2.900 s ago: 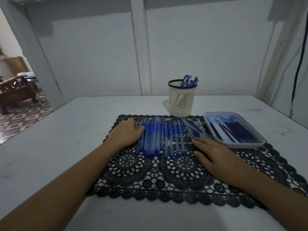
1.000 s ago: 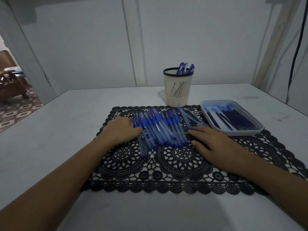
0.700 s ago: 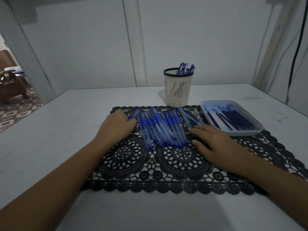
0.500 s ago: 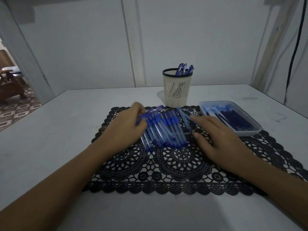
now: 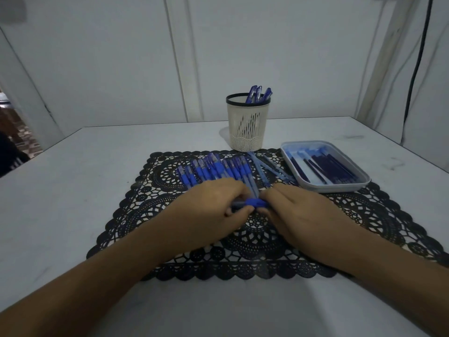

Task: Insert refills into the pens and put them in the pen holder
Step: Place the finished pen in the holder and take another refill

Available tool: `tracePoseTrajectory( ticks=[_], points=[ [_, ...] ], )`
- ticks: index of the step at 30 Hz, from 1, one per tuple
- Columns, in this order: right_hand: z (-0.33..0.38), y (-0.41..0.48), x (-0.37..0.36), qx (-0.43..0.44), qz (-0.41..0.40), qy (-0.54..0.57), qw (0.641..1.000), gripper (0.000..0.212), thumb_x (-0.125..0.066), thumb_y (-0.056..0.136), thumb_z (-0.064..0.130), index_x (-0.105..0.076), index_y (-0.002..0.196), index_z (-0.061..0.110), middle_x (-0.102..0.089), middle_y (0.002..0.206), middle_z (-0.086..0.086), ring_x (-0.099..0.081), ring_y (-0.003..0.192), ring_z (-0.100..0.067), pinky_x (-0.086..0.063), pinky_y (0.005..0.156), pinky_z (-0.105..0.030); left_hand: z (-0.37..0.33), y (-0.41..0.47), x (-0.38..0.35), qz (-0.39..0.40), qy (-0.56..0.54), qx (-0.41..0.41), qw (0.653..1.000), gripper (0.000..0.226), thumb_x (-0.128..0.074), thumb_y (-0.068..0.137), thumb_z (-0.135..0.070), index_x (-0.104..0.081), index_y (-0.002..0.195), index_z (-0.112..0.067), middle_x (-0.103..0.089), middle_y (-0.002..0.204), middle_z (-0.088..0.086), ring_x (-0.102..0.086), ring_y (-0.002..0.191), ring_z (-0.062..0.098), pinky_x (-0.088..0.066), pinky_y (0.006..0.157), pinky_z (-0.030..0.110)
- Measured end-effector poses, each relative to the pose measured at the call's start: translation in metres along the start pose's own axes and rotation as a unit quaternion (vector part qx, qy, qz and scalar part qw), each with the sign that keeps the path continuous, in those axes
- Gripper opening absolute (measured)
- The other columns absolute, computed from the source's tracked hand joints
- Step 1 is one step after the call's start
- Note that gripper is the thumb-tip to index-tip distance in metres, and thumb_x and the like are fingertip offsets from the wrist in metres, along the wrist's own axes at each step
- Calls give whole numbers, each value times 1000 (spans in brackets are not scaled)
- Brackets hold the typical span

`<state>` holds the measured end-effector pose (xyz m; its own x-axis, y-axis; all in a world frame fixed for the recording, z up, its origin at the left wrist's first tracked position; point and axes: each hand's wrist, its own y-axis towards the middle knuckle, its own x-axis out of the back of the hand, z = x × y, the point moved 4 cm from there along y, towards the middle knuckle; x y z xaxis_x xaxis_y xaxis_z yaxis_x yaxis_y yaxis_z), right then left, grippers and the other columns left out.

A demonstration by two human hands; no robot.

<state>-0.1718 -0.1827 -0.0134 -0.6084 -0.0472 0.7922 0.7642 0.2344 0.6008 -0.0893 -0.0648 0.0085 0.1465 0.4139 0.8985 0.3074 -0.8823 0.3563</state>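
A blue pen (image 5: 252, 203) lies crosswise between my hands, just above the black lace mat (image 5: 150, 215). My left hand (image 5: 213, 205) grips its left end with curled fingers and thumb. My right hand (image 5: 298, 215) holds its right end; its fingertips are hidden. Behind them a row of several blue pens (image 5: 218, 171) lies on the mat. A few loose refills (image 5: 269, 169) lie to the right of the row. The cream mesh pen holder (image 5: 247, 127) stands at the back with three pens (image 5: 258, 93) in it.
A pale blue tray (image 5: 291, 164) with several dark refills sits at the right, half on the mat. The white table (image 5: 85, 178) meets a wall at the back. A black cable (image 5: 415, 69) hangs at the far right.
My left hand picked one pen out of the row and drew it toward me. My right hand came across and took the pen's other end. The row of pens got pushed together.
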Motion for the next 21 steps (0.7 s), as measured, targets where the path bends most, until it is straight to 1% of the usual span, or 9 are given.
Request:
tracePoseTrajectory(
  ticks=[2,4,5,7,10,13,16,19,21],
  points=[
    [-3,-2,0,-5,26,5,1000,34,-32,93,29,-59,87,9,-56,72,-2,-53,56,-19,-43,45,-28,6,-1,-1,-1,67,-20,998,30,-36,92,-48,-57,94,-26,-54,77,-12,-48,67,5,-36,59,14],
    [-5,-3,-1,-4,50,9,999,33,-34,91,28,-60,87,9,-57,74,-2,-53,57,-18,-43,47,-26,9,-2,-4,12,78,-38,996,40,-30,90,-52,-59,95,-25,-59,80,-12,-52,69,4,-43,60,21],
    [-5,-3,-2,-3,61,9,998,32,-34,90,27,-61,87,10,-57,74,-2,-53,59,-18,-43,48,-26,9,-2,-7,11,87,-56,995,40,-30,91,-50,-60,95,-24,-60,80,-11,-54,69,5,-45,59,23],
    [-7,-3,-2,-2,77,2,997,26,-39,86,23,-62,88,9,-57,75,-2,-54,60,-19,-46,50,-28,6,-3,-10,-22,116,-90,989,35,-34,93,-42,-62,92,-21,-60,76,-9,-55,64,7,-46,52,21],
    [-9,-3,-2,-18,92,13,996,18,-49,80,17,-61,91,10,-58,76,-2,-55,59,-18,-49,47,-29,3,-4,-13,-72,124,-106,984,34,-36,95,-35,-64,90,-16,-60,73,-5,-57,59,11,-46,44,24],
    [-10,-3,2,-18,98,24,995,22,-38,86,26,-57,88,15,-58,73,3,-54,53,-15,-45,41,-29,1,-4,-17,-92,128,-116,981,35,-36,95,-34,-65,89,-14,-61,72,-3,-58,59,13,-47,44,25],
    [-11,-5,4,-9,111,36,993,23,-35,89,34,-52,84,19,-55,64,7,-50,46,-14,-39,36,-26,1,-3,-20,-84,129,-123,981,37,-35,96,-35,-66,90,-14,-62,72,-4,-58,59,12,-46,44,23],
    [-16,-8,4,-4,125,21,992,35,-33,93,42,-60,88,21,-57,56,8,-51,42,-13,-36,37,-21,3,-4,-20,-88,135,-127,979,37,-36,95,-35,-66,91,-14,-62,73,-4,-59,61,13,-46,44,24],
    [-19,-7,4,-4,130,27,991,37,-34,92,46,-63,91,23,-60,57,8,-54,45,-11,-35,40,-20,4,-4,-20,-93,138,-129,977,35,-38,95,-35,-66,91,-14,-63,74,-4,-59,62,13,-47,44,25]
  ],
)
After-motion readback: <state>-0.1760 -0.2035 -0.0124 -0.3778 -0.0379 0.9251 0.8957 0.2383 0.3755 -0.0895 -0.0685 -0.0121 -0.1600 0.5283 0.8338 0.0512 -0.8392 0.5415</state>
